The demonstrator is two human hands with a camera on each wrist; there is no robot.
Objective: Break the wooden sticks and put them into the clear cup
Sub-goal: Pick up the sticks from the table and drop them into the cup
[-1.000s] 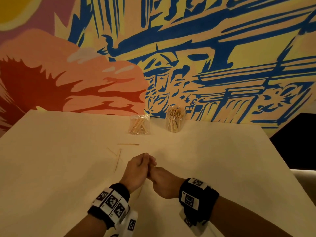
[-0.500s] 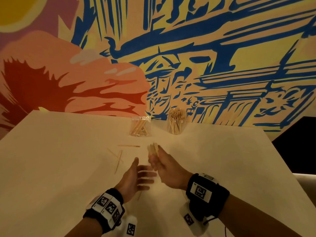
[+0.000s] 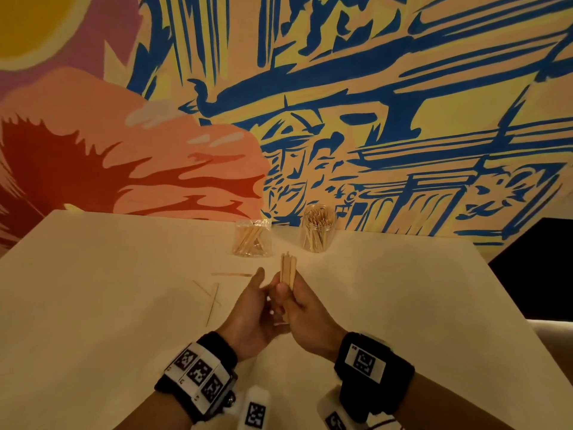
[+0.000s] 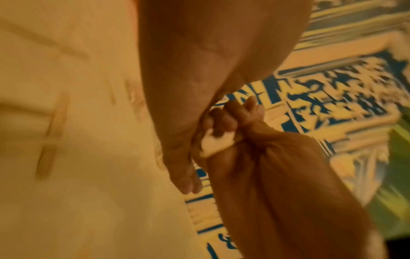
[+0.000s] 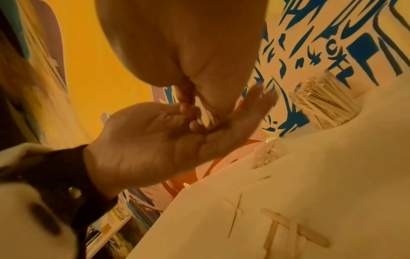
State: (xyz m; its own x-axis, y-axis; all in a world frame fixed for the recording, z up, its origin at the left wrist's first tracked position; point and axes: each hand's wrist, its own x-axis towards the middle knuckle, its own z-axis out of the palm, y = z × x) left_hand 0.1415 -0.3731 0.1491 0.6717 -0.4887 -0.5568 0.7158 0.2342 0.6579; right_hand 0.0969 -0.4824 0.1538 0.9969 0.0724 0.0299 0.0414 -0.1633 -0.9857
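My right hand [image 3: 286, 291] grips a small bundle of broken flat wooden stick pieces [image 3: 288, 270], which stand upright above its fingers. My left hand [image 3: 259, 290] lies open right beside it, palm against the right fingers. In the right wrist view the left hand [image 5: 177, 133] is spread flat under the stick ends [image 5: 205, 117]. The left wrist view shows a pale stick end [image 4: 216, 143] in the right hand's curled fingers [image 4: 224, 121]. Far ahead stand a crinkly clear cup [image 3: 251, 238] holding stick pieces and a round clear jar [image 3: 318, 228] of thin sticks.
Loose sticks lie on the pale table [image 3: 93, 290] left of my hands: a flat stick [image 3: 232, 274] and thin skewers [image 3: 213, 304]. The right wrist view shows crossed flat sticks [image 5: 295, 227]. A painted wall rises just behind the containers.
The hands were clenched together low over the table, then parted. The right hand rose with the pieces upright, and the open left hand has come back against it.
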